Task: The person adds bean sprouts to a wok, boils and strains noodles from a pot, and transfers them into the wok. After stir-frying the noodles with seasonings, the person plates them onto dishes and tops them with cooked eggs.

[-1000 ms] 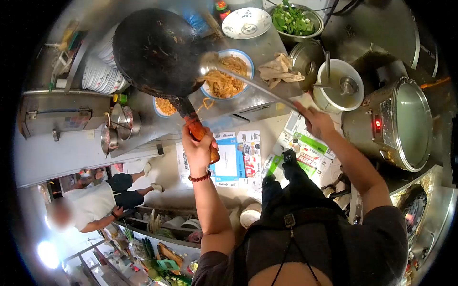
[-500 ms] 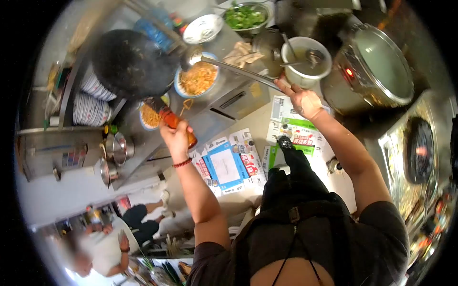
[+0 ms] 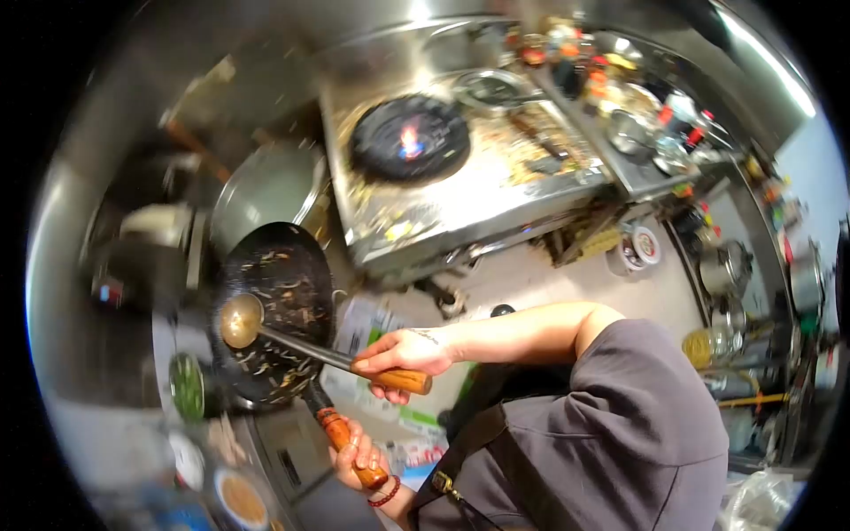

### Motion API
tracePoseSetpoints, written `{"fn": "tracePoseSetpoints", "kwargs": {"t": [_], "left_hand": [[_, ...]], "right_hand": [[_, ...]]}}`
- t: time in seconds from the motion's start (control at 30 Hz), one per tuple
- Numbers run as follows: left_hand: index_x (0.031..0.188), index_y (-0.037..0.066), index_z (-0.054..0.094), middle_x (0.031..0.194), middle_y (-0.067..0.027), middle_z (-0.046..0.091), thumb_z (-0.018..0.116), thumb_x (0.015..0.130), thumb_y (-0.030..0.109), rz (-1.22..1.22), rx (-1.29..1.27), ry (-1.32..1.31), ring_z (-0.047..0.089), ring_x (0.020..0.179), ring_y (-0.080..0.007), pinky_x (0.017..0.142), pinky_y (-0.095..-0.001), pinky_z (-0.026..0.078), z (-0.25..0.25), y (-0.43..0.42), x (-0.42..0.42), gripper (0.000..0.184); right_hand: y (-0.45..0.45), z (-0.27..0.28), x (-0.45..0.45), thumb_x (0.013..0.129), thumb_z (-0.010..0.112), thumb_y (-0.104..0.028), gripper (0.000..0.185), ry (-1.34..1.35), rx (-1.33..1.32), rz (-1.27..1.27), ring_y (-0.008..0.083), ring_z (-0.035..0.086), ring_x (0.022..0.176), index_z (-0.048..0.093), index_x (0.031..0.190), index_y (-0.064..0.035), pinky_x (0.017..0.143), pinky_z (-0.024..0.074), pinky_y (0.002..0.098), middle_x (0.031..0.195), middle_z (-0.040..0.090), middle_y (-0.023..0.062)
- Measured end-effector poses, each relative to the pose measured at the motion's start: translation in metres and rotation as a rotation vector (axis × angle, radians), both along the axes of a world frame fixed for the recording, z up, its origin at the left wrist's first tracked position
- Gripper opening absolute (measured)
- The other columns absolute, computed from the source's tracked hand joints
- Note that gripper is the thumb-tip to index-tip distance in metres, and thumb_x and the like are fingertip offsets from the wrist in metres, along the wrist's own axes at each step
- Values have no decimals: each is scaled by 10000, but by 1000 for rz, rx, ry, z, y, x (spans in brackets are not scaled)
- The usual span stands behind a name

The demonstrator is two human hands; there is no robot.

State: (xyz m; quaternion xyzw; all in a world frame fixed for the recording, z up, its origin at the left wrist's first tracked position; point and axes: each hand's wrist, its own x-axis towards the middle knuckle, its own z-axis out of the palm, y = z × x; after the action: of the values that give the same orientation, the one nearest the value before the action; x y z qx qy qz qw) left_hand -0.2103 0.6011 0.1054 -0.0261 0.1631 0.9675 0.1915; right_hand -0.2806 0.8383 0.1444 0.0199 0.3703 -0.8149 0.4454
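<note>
My left hand (image 3: 359, 456) is closed around the wooden handle of a black wok (image 3: 266, 257). Scraps of food cling to the wok's inner surface, and it is held low beside the large steel pot. In my right hand (image 3: 407, 354) is a ladle (image 3: 242, 320), gripped by its wooden handle. The ladle's round bowl lies over the wok's left part; whether it touches the wok I cannot tell.
A flame burns in the black burner ring (image 3: 381, 133) on the food-strewn stove (image 3: 496, 195). The large pot (image 3: 266, 199) stands left of it. A bowl of greens (image 3: 186, 387) and a noodle bowl (image 3: 241, 497) are at lower left. Bottles and jars crowd the upper right.
My view has swung from the counter with noodle bowls toward the stove. The wok has moved from beside those bowls to near the large pot, and the ladle is now over it.
</note>
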Motion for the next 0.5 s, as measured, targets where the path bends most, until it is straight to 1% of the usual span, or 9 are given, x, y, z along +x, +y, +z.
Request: {"fn": "tracePoseSetpoints", "kwargs": {"t": [0.1,0.13,0.17,0.23,0.3,0.33,0.4,0.43,0.5], "left_hand": [[1175,-116,307,851,-125,410,435,771,-20,-210,227,-30,467,529,-112,428,-232,449,-17,98,-54,435],[1178,-130,296,856,-126,397,435,775,-18,-257,310,-44,478,547,-122,444,-235,455,-22,134,-71,441],[1195,-128,277,860,-124,396,439,777,-14,-300,354,-42,489,557,-126,447,-242,455,-15,171,-81,463],[1218,-125,247,864,-124,395,441,778,-13,-322,432,-90,496,563,-130,449,-252,455,-17,246,-112,494],[1148,-116,312,816,-109,429,445,776,-5,-367,487,-165,501,549,-123,462,-260,458,-27,310,-145,410],[1077,-98,356,762,-88,448,441,778,-1,-361,484,-168,497,539,-117,464,-257,457,-34,344,-161,326],[905,-42,428,615,-23,473,433,789,21,-353,363,-149,477,504,-99,463,-236,449,-43,396,-189,132],[905,-42,428,615,-23,473,433,789,21,-351,369,-138,477,504,-99,463,-236,449,-48,419,-203,132],[951,-49,429,629,-24,478,440,789,33,-261,289,-203,466,492,-97,463,-225,446,-56,460,-226,182]], "right_hand": [[137,-15,-16,902,506,-336,453,155,334,-353,193,626,792,427,1217,-20,696,528,285,932,619,127],[202,-29,-25,872,560,-320,643,179,357,-541,203,596,880,288,1312,62,764,510,309,1052,574,155],[275,-32,-29,864,579,-246,559,242,492,-678,186,596,860,347,1291,30,760,509,292,1062,573,133],[419,-27,-34,826,588,-165,441,387,854,-1302,152,602,771,416,1193,9,666,490,257,912,627,107],[587,-48,-37,810,550,-73,380,620,859,-1749,152,577,707,425,1160,3,652,476,252,820,610,86],[666,-51,-36,812,535,-69,367,568,1093,-1865,139,548,659,427,1154,7,620,463,243,766,589,66],[801,-74,-38,799,552,-75,398,330,1117,-2225,117,502,622,428,1163,26,592,432,239,732,552,30],[860,-81,-39,798,576,-127,407,202,1091,-2216,116,497,639,456,1159,20,583,422,252,743,554,30],[924,-75,-41,818,573,-278,323,-101,1468,-2089,115,468,588,574,997,-9,543,394,287,711,555,27]]}}
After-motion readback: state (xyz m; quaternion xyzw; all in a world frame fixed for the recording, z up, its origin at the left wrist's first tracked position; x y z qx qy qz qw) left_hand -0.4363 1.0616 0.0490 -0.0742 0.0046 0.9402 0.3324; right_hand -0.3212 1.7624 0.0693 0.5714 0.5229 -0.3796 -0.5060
